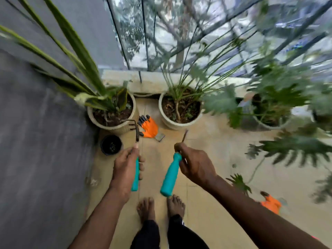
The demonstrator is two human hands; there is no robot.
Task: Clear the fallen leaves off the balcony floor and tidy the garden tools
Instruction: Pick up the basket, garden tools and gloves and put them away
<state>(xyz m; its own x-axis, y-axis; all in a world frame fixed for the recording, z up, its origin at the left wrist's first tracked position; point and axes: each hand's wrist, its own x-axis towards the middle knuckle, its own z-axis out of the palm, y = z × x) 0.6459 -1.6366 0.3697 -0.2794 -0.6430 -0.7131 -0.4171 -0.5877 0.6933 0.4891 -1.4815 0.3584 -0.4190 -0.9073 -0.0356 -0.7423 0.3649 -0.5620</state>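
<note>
The fingers of the left hand (126, 169) are wrapping round the teal handle of a hand rake (135, 178), gripping it. The rake's long axis is running almost straight away from the person. Its dark tines are pointing forward and are overlapping the rim of the left plant pot (100, 123).

The fingers of the right hand (195, 164) are pinching the upper end of the handle of a second tool (168, 178), also teal. This tool's long axis is lying at a slant. The butt of the handle is pointing down and left toward the bare feet (145, 207), and the thin metal end is pointing forward and slightly right. What kind of head it carries cannot be told. Both tools are being held above the tiled floor (206, 150), side by side and apart.

Ahead of the tools, an orange glove (150, 128) is lying on the floor between the left plant pot and the middle plant pot (179, 123). A small black pot (111, 144) is standing just beside the left plant pot, near the rake. A second orange glove (271, 203) is lying to the right, under overhanging leaves. A grey wall (45, 141) is bounding the left side.
</note>
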